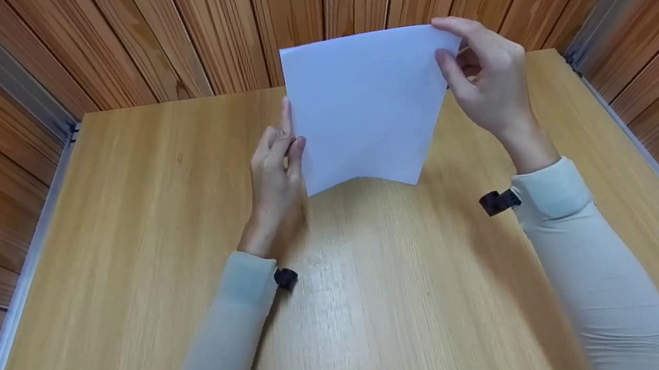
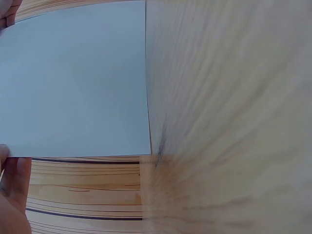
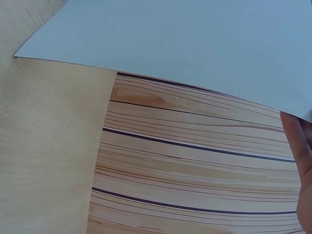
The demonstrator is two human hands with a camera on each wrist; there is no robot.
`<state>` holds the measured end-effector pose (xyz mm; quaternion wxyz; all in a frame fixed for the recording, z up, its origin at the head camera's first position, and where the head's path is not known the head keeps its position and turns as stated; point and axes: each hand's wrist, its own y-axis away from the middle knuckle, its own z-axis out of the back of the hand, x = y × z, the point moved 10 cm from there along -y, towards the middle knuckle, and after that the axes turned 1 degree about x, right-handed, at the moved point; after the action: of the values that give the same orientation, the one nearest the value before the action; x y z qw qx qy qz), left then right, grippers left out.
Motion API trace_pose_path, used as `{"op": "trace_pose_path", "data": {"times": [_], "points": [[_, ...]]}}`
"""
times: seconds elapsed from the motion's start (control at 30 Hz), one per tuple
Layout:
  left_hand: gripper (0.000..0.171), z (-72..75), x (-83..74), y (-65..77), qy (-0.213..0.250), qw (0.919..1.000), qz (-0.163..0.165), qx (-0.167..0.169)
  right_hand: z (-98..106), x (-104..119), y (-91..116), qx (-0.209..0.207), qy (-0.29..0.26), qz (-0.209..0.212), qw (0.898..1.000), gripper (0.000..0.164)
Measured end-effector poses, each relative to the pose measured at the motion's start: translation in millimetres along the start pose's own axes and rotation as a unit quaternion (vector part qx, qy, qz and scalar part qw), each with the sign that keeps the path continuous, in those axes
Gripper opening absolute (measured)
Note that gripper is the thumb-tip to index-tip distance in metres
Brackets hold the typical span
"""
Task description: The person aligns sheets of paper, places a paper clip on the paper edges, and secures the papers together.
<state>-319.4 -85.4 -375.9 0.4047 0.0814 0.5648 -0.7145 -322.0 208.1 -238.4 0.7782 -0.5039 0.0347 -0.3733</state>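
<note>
A plain white sheet of paper (image 1: pixel 366 103) is held up above the far part of the table, its lower edge bowed upward in the middle. My left hand (image 1: pixel 276 166) pinches its left edge between thumb and fingers. At the upper right corner, my right hand (image 1: pixel 490 78) pinches the sheet, thumb in front. In the left wrist view the paper (image 2: pixel 78 83) fills the upper left, with the left hand (image 2: pixel 13 200) at its lower corner. The right wrist view shows the paper (image 3: pixel 185 44) across the top and part of the right hand (image 3: pixel 302 161) at the right edge.
The wooden table (image 1: pixel 346 310) lies beneath both forearms. Wood-plank panels (image 1: pixel 294 11) rise behind it and at both sides, with metal rails (image 1: pixel 17 277) along the side edges. Each sleeve cuff carries a small black device (image 1: pixel 499 202).
</note>
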Motion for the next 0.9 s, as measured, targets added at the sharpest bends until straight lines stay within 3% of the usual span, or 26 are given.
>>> {"op": "trace_pose_path", "data": {"times": [0.2, 0.4, 0.9], "points": [[0.019, -0.4, 0.7, 0.3, 0.003, 1.0000, 0.007, 0.003, 1, -7, 6, -0.022, -0.018, -0.032, 0.999, 0.033], [0.016, 0.2, -0.1, -0.7, 0.006, 1.0000, 0.002, -0.004, 1, -9, 10, -0.051, -0.044, -0.031, 0.997, 0.032], [0.019, -0.3, 0.4, -0.8, 0.008, 0.9999, 0.012, -0.001, 1, -16, 21, -0.098, -0.028, -0.069, 0.992, 0.034]]}}
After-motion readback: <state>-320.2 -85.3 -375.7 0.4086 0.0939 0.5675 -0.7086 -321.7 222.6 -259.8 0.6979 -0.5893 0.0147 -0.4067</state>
